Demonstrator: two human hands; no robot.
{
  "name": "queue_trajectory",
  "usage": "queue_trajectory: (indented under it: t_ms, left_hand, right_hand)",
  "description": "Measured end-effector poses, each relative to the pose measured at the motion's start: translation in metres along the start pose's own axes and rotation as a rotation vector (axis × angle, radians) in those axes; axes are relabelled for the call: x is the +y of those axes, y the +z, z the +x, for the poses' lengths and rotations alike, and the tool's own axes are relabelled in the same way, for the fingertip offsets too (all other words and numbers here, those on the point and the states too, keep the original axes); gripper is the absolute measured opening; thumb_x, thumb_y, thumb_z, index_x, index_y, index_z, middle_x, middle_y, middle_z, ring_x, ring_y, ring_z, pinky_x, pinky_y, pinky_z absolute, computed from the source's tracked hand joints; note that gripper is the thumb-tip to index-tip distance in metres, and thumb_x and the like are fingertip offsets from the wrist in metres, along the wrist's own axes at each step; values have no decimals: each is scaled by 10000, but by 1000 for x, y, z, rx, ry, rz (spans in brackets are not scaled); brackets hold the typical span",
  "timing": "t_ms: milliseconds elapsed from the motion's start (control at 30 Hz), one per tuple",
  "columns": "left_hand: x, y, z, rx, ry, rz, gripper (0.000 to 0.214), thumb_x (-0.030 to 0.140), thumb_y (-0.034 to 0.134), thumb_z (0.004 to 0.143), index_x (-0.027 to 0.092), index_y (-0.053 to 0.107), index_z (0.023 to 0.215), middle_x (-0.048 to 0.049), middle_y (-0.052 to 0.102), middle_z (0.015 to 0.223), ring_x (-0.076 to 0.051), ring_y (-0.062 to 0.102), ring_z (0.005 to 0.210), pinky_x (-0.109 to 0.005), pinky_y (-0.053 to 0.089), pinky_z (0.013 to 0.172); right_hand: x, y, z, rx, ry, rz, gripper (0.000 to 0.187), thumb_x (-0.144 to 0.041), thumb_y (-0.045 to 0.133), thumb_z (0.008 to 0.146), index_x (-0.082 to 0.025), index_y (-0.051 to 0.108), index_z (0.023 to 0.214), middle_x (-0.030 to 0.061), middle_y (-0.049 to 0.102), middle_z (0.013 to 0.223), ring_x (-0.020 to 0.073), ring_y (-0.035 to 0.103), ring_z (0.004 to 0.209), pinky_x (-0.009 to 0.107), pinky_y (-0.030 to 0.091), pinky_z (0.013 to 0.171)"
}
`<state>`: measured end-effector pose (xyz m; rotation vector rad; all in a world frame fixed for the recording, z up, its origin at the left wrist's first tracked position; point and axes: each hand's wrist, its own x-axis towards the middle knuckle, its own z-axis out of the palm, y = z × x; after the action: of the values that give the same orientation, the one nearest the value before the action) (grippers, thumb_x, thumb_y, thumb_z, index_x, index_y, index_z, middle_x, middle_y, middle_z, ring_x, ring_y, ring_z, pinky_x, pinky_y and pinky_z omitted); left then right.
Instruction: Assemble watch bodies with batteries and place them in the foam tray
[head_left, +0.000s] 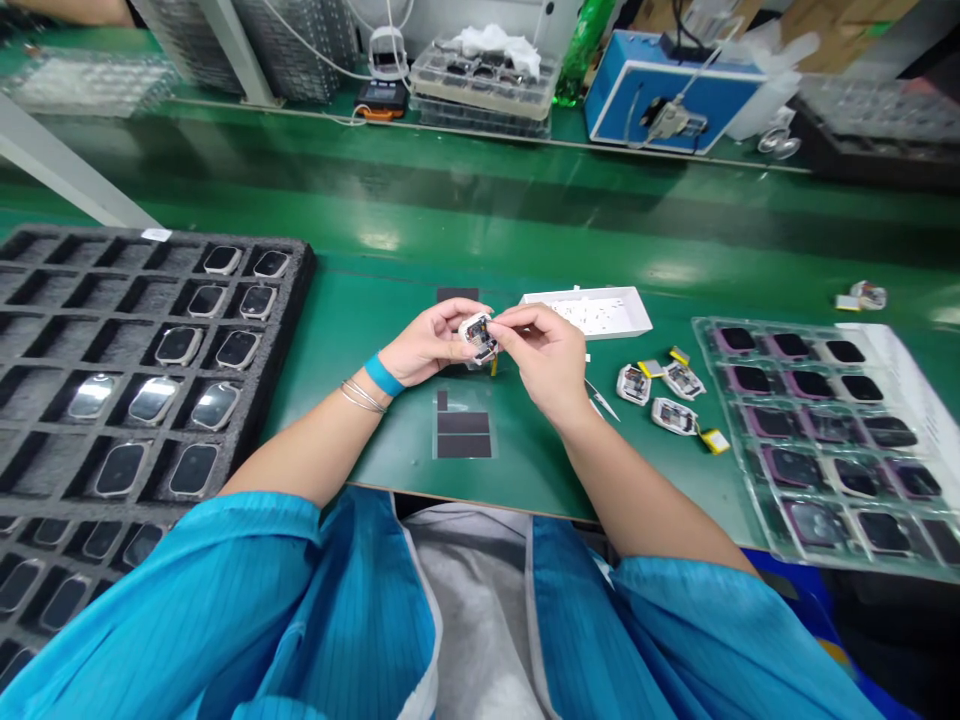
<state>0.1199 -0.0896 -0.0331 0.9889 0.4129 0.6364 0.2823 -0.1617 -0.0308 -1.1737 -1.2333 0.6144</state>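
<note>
My left hand (431, 342) and my right hand (546, 352) meet over the green mat, both closed on one small square watch body (478, 336) with its circuit side up. The left fingers cradle it from the left. The right thumb and forefinger pinch at its right edge. A yellow tab hangs just under it. Tweezers (602, 398) lie on the mat by my right wrist. A sheet with dark adhesive strips (463, 434) lies on the mat below my hands.
A black foam tray (300, 290) holding several finished watches fills the left. A clear blister tray (720, 420) of watch cases lies at right. Three open watch bodies (658, 390) with yellow batteries and a white shallow tray (592, 312) sit between. A blue box (667, 90) stands behind.
</note>
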Motion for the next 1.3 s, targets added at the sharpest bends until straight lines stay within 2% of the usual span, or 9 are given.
queue_trajectory:
  t_ms: [100,200,267,367,500,733,933,1067,1300]
  left_hand:
    - [1,-2,-1,-14,-13,-36,645,318,1001,512,216,662,1051,-7,730,939,-184,738,848,-302,610,784]
    - [4,-5,-2,5,26,-61,655,321,998,521,226,647,1066,-5,730,965,-177,737,841,-313,618,808]
    - [7,-7,-3,26,46,-59,670,323,998,515,228,636,1071,-7,729,993,-174,737,837,-309,622,803]
    - [10,-10,-3,41,48,-42,676,328,997,507,229,621,1060,-17,728,1026,-213,749,915,-351,629,856]
    - [10,-11,-2,15,27,-39,651,329,982,540,224,632,1079,-26,730,1014,-250,758,964,-402,635,891]
    - [8,-6,-2,-59,-95,-41,593,345,969,601,184,667,1086,-45,753,960,-239,779,868,-382,651,847]
    - [2,-3,-1,-137,-185,33,581,323,936,661,196,635,1141,-56,759,947,-268,788,880,-375,659,793]
    - [0,0,1,-70,-194,55,446,261,896,702,179,644,1060,-48,759,908,-237,787,843,-331,655,760]
    - [-1,6,6,181,-229,131,264,118,794,739,141,622,939,-40,742,777,-184,757,672,-245,611,596]
  right_hand:
    - [0,-2,1,-77,101,101,317,-536,732,854,-247,714,982,56,739,1080,205,701,1028,367,617,846]
    - [-3,-5,2,-325,344,309,565,-485,868,720,-280,634,1192,51,733,1189,199,715,1055,375,635,876]
    - [-4,-9,4,-464,523,383,606,-407,939,628,-251,634,1128,28,761,1021,179,743,907,357,653,821]
    - [-7,-18,9,-497,645,370,478,-396,953,615,-197,660,936,-13,718,743,137,712,672,294,646,678]
    - [-14,-31,16,-371,503,303,514,-461,938,642,-197,704,1016,-27,700,704,113,668,606,241,594,586]
    - [-21,-20,8,-146,82,109,480,-623,866,692,-228,684,896,20,734,905,178,711,843,320,628,741]
    - [-11,-16,6,-152,9,-45,403,-610,758,821,-227,689,928,29,729,931,179,697,832,331,612,752]
    - [-3,-15,6,-135,-35,-168,285,-495,714,882,-216,694,941,32,729,931,171,686,836,322,594,769]
    - [17,-1,7,-75,-114,-243,148,-321,668,898,-211,696,992,34,731,943,170,690,853,313,581,782]
